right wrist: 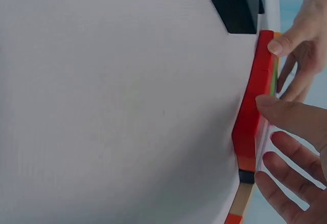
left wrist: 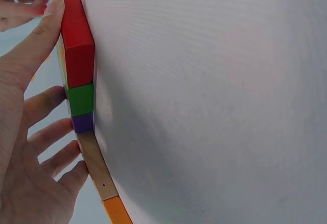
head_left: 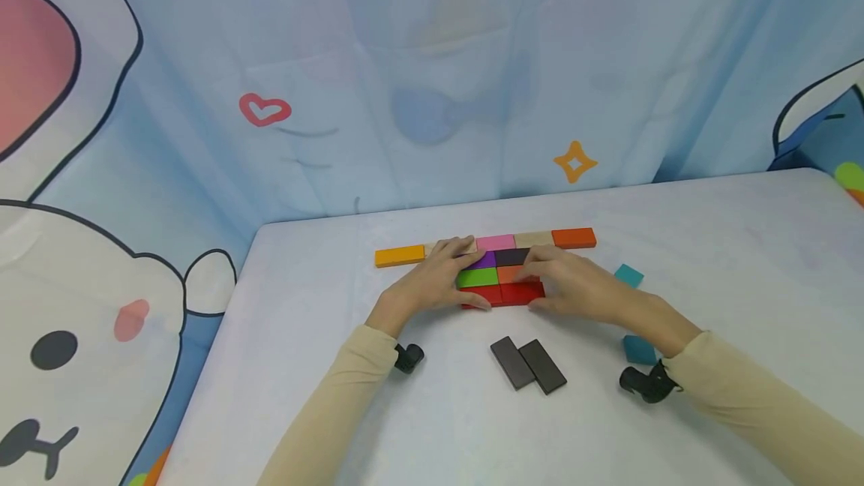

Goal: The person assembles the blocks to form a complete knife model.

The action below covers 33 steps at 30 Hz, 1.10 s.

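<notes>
Apparently no readable text or numbers.

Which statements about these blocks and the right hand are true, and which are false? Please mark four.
1. Two dark grey rectangular blocks lie nearer the person than the two red rectangular blocks. True.
2. Behind the left red block lies a white block. False: a bright green rectangular block lies there.
3. The right hand touches a red block. True.
4. The leftmost block is pink. False: it is an orange-yellow rectangular block.

White table (head_left: 736, 246); coloured blocks (head_left: 478, 277) in rows; two dark blocks (head_left: 512, 363); teal blocks (head_left: 638, 349)
</notes>
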### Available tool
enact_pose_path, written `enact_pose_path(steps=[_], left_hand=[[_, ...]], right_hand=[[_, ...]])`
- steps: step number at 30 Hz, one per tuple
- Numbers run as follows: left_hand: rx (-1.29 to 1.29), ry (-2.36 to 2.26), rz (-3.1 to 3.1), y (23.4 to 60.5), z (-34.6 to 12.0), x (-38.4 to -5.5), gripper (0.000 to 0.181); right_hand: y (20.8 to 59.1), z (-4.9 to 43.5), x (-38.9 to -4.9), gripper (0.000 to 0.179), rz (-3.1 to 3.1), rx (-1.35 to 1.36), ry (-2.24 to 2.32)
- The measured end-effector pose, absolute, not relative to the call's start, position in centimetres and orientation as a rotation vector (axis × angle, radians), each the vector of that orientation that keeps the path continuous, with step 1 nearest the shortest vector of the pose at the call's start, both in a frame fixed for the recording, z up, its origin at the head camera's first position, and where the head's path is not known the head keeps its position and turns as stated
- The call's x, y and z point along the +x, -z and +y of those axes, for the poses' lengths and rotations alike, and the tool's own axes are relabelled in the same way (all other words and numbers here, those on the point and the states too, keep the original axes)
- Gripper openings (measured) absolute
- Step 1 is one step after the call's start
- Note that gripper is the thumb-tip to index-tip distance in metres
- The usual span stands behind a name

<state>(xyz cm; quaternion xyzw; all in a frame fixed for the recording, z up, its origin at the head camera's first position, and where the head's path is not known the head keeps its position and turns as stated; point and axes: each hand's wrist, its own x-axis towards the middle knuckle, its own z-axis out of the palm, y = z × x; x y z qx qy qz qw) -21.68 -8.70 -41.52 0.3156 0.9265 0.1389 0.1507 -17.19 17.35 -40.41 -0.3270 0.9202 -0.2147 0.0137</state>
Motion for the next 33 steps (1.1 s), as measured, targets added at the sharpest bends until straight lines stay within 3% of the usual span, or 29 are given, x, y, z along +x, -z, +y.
enact_pose_path(steps=[10,23,28,33], left_hand=[[0.924,-0.425,2.642,41.8,-8.5,-21.8,0.097],[0.936,-0.366,2.635,41.6,-8.6,-21.8,0.096],[0.965,-0.217,2.676,41.2,-7.3,-21.7,0.100],[1.049,-0.132,2.683,41.2,-5.3,-21.7,0.103]], right_hand=[[39.8,21.7,-15.8,0.025,2.753,-0.925,0.780],[41.0,27.4,-12.5,0.030,2.709,-0.910,0.764],[41.5,27.0,-11.7,0.034,2.697,-0.938,0.785],[41.2,23.5,-11.2,0.039,2.676,-1.005,0.812]])
